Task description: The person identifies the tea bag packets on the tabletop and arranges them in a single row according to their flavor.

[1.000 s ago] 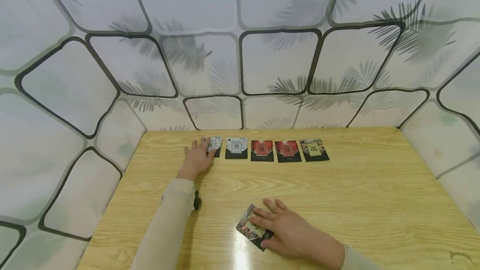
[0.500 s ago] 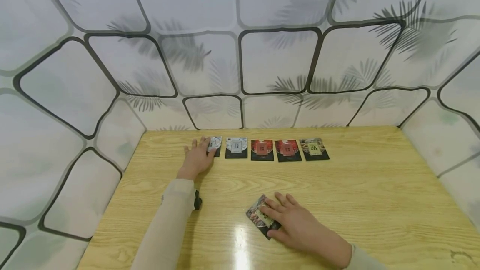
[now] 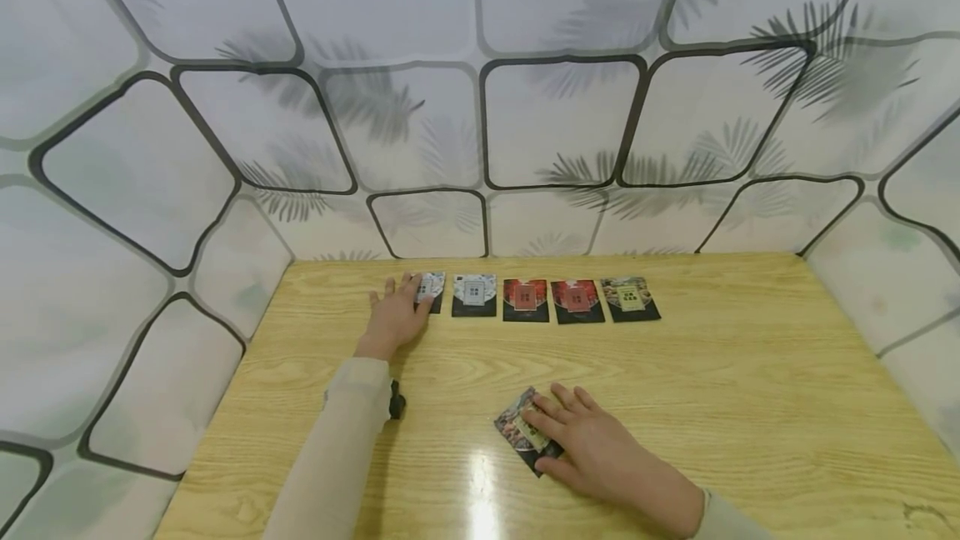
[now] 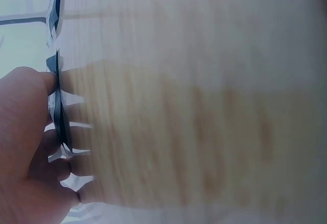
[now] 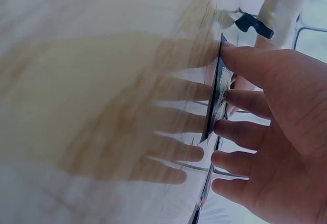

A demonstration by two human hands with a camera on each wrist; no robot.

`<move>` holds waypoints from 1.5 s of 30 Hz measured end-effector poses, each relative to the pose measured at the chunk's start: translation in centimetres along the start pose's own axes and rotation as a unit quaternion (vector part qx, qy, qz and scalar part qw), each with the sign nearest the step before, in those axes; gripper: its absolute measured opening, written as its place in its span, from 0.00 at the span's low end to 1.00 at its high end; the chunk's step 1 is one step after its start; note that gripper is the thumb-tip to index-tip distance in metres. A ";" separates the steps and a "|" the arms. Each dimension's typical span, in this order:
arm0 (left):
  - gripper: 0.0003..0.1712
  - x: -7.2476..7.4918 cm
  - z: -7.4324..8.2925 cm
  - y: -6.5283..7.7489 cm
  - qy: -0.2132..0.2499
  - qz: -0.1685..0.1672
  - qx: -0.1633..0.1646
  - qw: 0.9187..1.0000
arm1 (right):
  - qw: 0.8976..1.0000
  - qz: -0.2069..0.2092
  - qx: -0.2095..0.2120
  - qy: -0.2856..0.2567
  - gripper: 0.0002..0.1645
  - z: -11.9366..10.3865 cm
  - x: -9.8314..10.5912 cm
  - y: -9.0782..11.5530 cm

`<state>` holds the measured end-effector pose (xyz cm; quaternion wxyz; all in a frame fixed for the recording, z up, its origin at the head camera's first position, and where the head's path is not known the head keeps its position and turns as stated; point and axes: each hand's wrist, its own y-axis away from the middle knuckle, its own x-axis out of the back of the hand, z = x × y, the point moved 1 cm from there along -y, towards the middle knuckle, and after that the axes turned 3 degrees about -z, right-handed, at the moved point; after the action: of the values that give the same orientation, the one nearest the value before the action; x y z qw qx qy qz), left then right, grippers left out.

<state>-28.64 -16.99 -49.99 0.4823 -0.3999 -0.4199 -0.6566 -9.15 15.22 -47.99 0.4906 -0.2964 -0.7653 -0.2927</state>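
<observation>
My left hand (image 3: 393,319) rests on the leftmost flat packet (image 3: 431,292), white and black, and covers part of it. The left wrist view shows that packet (image 4: 60,106) edge-on under the thumb and fingers. Nearer the front, my right hand (image 3: 600,444) presses its fingertips on a dark packet with a yellow label (image 3: 525,432), which lies turned at an angle on the table. In the right wrist view its thumb touches one edge of this packet (image 5: 218,91), with two fingers on the face; the other fingers lie beyond it.
Along the back of the wooden table (image 3: 712,407) the row continues with a second white packet (image 3: 474,296), two red packets (image 3: 525,300) and a yellow-labelled packet (image 3: 630,299). Patterned cloth walls (image 3: 555,123) enclose the back and sides. A dark wrist device (image 3: 396,400) sits on the left wrist.
My right hand has slid the yellow-labelled packet a little away from me and to the right; it has hardly moved in the last half second. My left hand stays put.
</observation>
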 end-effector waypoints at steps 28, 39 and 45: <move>0.38 0.0 0.0 0.1 -0.001 0.002 -0.008 1.000 | 0.996 0.045 -0.076 -0.006 0.38 2.5 0.4 2.0; 0.38 0.1 0.0 0.3 -0.001 0.002 -0.002 1.000 | 0.992 0.049 -0.112 -0.028 0.39 3.5 0.8 3.1; 0.38 -0.1 -0.1 0.1 -0.004 0.001 -0.005 1.000 | 0.990 0.058 -0.125 -0.015 0.40 4.4 0.8 3.6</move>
<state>-28.50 -17.04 -50.07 0.4793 -0.4055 -0.4176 -0.6568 -9.29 21.00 -48.20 0.4546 -0.4038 -0.7112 -0.3529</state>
